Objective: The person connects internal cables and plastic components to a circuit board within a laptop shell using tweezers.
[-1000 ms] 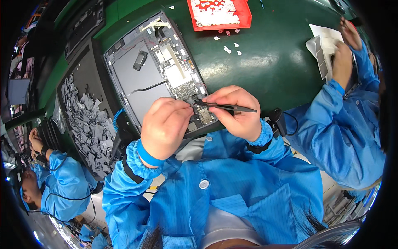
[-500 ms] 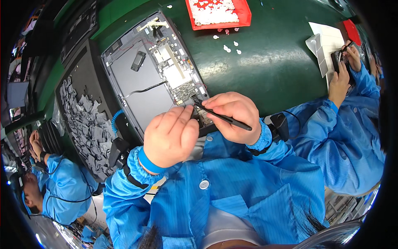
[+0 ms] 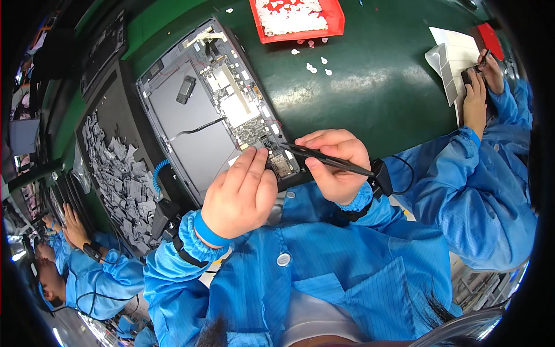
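An opened laptop base (image 3: 179, 130) lies at a slant before me, its circuit board (image 3: 245, 124) bare along the right side. In my right hand (image 3: 341, 159) is a pair of black tweezers (image 3: 332, 159), gripped between thumb and fingers. The tweezers' tips point at the lower part of the board, near a small dark connector. Stretched fingers of my left hand (image 3: 243, 194) rest on the board's edge just left of those tips; its thumb is hidden. A small black module (image 3: 186, 89) sits on the grey casing, above a black cable (image 3: 196, 129).
A red tray (image 3: 335, 29) of small white round pieces stands at the far side, several pieces loose below it. Left of the laptop, a dark tray (image 3: 110, 101) holds many grey scraps (image 3: 118, 168). Co-workers in blue sit on both sides; white sheets (image 3: 454, 55) lie far right.
My right hand has drawn slightly right and turned, showing more of the tweezers and the board under them. The view has shifted a little. The left co-worker's hand has moved.
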The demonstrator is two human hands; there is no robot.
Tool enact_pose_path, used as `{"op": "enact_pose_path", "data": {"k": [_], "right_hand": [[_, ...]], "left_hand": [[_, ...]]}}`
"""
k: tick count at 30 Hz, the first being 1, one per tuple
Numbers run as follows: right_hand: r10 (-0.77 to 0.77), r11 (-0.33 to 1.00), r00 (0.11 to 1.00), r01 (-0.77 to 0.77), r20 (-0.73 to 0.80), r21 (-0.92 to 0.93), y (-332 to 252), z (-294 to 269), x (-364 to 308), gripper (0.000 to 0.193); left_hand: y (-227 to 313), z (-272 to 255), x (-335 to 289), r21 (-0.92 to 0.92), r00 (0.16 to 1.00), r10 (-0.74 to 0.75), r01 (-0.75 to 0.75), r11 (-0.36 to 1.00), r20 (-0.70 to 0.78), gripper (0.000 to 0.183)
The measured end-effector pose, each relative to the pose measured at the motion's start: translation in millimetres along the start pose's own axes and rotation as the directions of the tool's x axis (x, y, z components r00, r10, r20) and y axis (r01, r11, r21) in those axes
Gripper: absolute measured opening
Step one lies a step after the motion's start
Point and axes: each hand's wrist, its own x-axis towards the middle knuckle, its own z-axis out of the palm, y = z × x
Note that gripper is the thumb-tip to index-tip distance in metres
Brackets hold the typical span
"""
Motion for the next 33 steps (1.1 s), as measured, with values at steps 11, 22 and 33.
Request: {"op": "enact_pose_path", "data": {"k": [11, 22, 33], "right_hand": [[-0.134, 0.971, 0.976, 0.164, 0.170, -0.173, 2.9, 5.5, 6.5, 0.029], [-0.149, 0.947, 0.952, 0.216, 0.269, -0.238, 0.3, 4.8, 7.5, 0.033], [-0.110, 0.977, 0.985, 0.132, 0.133, -0.166, -1.8, -3.7, 5.4, 0.035]], "left_hand": [[-0.8, 1.9, -2.8, -0.025, 1.000, 0.016, -0.017, 1.000, -0.016, 0.011], [-2.9, 5.0, -5.2, 0.015, 0.995, 0.038, -0.037, 0.999, -0.089, 0.010], [-84.8, -61.0, -27.0, 0.058, 0.817, -0.514, 0.545, 0.836, -0.261, 0.021]]}}
